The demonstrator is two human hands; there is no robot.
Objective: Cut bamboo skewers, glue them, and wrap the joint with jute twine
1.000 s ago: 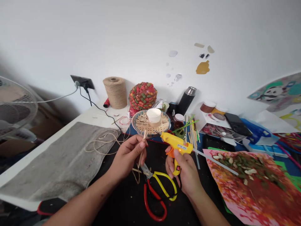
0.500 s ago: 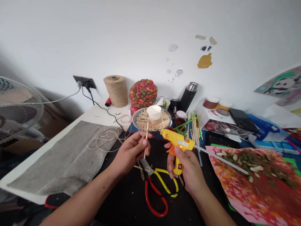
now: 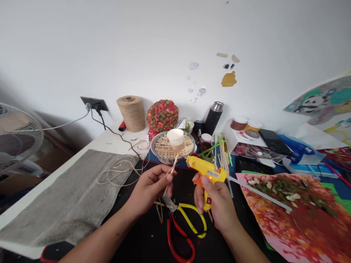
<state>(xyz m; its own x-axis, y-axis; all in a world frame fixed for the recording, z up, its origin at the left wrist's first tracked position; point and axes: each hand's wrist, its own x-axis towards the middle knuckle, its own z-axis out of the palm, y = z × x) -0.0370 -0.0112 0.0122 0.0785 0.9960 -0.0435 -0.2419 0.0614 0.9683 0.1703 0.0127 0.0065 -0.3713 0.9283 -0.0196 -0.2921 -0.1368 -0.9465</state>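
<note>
A thin wooden stick (image 3: 174, 164) is pinched between the thumb and fingers of my left hand (image 3: 153, 186); its upper end slants to the right. My right hand (image 3: 216, 199) grips a yellow hot glue gun (image 3: 205, 166) with an orange trigger and a lit indicator. The gun's nozzle is close to the stick's upper end; I cannot tell whether they touch. A long glue stick (image 3: 260, 191) juts from the gun's back. Below my hands lie pliers (image 3: 183, 226) with one red and one yellow handle. Loose twine (image 3: 120, 171) trails beside my left hand.
A woven basket (image 3: 159, 151) with a white paper cup (image 3: 175, 137) stands ahead. Behind are a twine spool (image 3: 131, 114), a bag of coloured pieces (image 3: 162, 116) and a black thermos (image 3: 213, 118). Right lies a painted sheet (image 3: 301, 219); left, a grey cloth (image 3: 63, 193).
The stick has tilted to the right, its upper end now nearer the glue gun's nozzle. The camera view has shifted slightly, moving the scene left and downward. Both hands keep their holds.
</note>
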